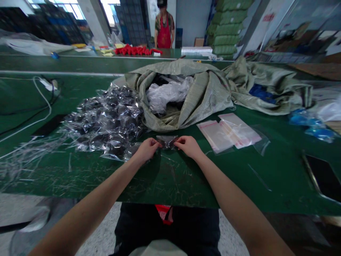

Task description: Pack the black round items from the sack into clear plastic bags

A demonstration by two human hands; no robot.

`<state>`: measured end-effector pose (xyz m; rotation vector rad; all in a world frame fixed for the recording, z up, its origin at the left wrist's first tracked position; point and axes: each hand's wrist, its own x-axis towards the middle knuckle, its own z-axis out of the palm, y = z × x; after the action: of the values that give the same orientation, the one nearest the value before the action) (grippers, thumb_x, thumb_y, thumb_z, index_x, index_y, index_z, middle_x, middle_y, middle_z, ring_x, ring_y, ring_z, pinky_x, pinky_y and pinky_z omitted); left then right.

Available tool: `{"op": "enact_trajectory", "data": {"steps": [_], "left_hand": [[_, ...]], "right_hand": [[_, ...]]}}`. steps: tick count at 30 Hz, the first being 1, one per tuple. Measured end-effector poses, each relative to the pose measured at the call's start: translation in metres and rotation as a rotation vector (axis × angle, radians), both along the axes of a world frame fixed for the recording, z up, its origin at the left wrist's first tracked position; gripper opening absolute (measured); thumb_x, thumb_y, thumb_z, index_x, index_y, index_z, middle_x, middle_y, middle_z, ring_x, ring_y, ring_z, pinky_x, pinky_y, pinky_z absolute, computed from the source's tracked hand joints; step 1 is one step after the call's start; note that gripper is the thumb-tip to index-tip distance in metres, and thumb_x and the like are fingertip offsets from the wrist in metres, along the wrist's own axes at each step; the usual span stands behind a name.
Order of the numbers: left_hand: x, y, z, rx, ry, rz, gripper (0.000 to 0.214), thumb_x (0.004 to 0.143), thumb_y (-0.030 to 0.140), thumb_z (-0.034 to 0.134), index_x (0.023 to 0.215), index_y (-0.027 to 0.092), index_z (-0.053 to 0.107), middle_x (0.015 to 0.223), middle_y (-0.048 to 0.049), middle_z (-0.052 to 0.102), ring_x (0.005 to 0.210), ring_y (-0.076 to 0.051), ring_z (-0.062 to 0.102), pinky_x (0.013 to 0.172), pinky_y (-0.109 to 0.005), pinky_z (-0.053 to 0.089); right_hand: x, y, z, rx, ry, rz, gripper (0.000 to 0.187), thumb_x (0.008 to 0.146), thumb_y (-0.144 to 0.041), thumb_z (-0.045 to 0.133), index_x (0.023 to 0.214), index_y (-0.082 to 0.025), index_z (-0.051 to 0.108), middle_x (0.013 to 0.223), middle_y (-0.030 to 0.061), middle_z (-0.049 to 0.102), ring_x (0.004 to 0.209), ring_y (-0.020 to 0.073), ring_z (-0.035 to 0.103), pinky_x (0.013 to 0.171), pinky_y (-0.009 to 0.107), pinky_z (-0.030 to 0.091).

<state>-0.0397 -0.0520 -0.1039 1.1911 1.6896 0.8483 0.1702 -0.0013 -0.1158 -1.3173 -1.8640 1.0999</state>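
Observation:
Between my two hands is a small clear plastic bag [167,141] with something dark inside; I cannot make out what the dark item is. My left hand [147,148] pinches the bag's left end, thumb against fingers. The right end is pinched by my right hand [188,145]. A heap of similar bagged dark items [112,119] lies to the left, its nearest pieces beside my left hand. Flat clear bags with sealing strips [230,131] lie in stacks to the right of my right hand.
Behind my hands, an open woven sack [207,94] holds crumpled clear plastic [169,92]. One phone [323,176] lies far right, a dark flat device [49,126] left. Plastic strips [34,156] litter the green table [165,181]. A person in a red apron [164,33] stands beyond.

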Motion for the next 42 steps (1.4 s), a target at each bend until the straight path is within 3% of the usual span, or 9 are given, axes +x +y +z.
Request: {"op": "enact_trajectory", "data": {"steps": [4,8,16,19,23,29,34,38,42], "left_hand": [[0.000,0.006,-0.003,0.228,0.302,-0.023,0.012,0.077,0.028,0.062,0.071,0.018,0.061,0.068,-0.0005,0.059,0.064,-0.014,0.052,0.058,-0.024,0.034],[0.001,0.009,-0.004,0.248,0.299,-0.006,0.012,0.078,0.028,0.061,0.071,0.018,0.058,0.065,0.0014,0.057,0.062,-0.013,0.050,0.059,-0.024,0.034],[0.007,0.002,0.006,0.060,-0.427,0.019,0.033,0.071,0.041,0.073,0.075,0.018,0.050,0.052,0.0112,0.034,0.040,-0.003,0.026,0.039,-0.018,0.017],[0.009,-0.003,0.015,0.074,-0.605,-0.017,0.039,0.066,0.041,0.080,0.083,0.016,0.055,0.057,0.0103,0.040,0.040,0.000,0.025,0.036,-0.015,0.015],[0.013,-0.009,0.027,0.039,-0.657,-0.053,0.043,0.070,0.046,0.078,0.095,0.015,0.059,0.078,0.0023,0.058,0.040,0.002,0.025,0.033,-0.014,0.014],[0.013,-0.011,0.037,-0.032,-0.735,-0.132,0.040,0.066,0.035,0.084,0.091,0.013,0.061,0.056,0.0110,0.035,0.040,0.002,0.019,0.035,-0.014,0.012],[0.008,-0.022,0.043,-0.043,-0.808,-0.143,0.038,0.067,0.034,0.082,0.090,0.013,0.061,0.063,0.0083,0.041,0.040,0.002,0.018,0.034,-0.014,0.012],[-0.011,-0.019,0.065,0.035,-0.718,0.006,0.036,0.063,0.033,0.082,0.085,0.015,0.059,0.059,0.0090,0.037,0.040,0.000,0.018,0.034,-0.016,0.011],[-0.062,0.029,0.115,0.481,-0.279,0.228,0.023,0.075,0.033,0.070,0.085,0.017,0.058,0.061,0.0062,0.042,0.046,-0.004,0.027,0.040,-0.017,0.020]], "right_hand": [[-0.006,-0.001,0.003,0.106,-0.089,-0.020,0.010,0.076,-0.025,0.071,0.067,-0.019,0.068,0.070,0.0029,0.069,0.063,0.0160,0.062,0.066,0.030,0.045],[-0.007,0.001,0.002,0.095,-0.065,-0.047,0.011,0.072,-0.025,0.073,0.065,-0.019,0.066,0.068,0.0018,0.068,0.064,0.0150,0.060,0.066,0.029,0.044],[-0.003,0.002,0.001,-0.234,0.481,-0.077,0.039,0.060,-0.034,0.080,0.084,-0.021,0.051,0.069,-0.0049,0.065,0.048,0.0076,0.049,0.045,0.021,0.036],[-0.001,0.001,0.003,-0.292,0.601,-0.107,0.046,0.058,-0.034,0.082,0.090,-0.020,0.052,0.072,-0.0035,0.068,0.045,0.0056,0.047,0.042,0.020,0.034],[0.004,0.000,0.007,-0.309,0.661,-0.137,0.047,0.057,-0.033,0.084,0.091,-0.019,0.055,0.073,-0.0027,0.068,0.045,0.0049,0.048,0.042,0.019,0.035],[0.005,-0.007,0.014,-0.364,0.776,-0.073,0.046,0.057,-0.032,0.086,0.092,-0.020,0.058,0.074,-0.0022,0.069,0.048,0.0060,0.050,0.042,0.018,0.035],[-0.003,-0.014,0.021,-0.462,0.898,0.001,0.046,0.053,-0.030,0.088,0.087,-0.021,0.058,0.072,-0.0035,0.068,0.044,0.0051,0.046,0.040,0.019,0.031],[-0.007,-0.015,0.020,-0.477,0.886,-0.018,0.049,0.055,-0.031,0.088,0.094,-0.021,0.060,0.076,-0.0009,0.071,0.046,0.0067,0.050,0.042,0.020,0.037],[0.000,-0.009,0.017,-0.450,0.876,-0.126,0.046,0.055,-0.031,0.087,0.090,-0.019,0.060,0.075,0.0000,0.070,0.051,0.0077,0.054,0.046,0.020,0.041]]}}
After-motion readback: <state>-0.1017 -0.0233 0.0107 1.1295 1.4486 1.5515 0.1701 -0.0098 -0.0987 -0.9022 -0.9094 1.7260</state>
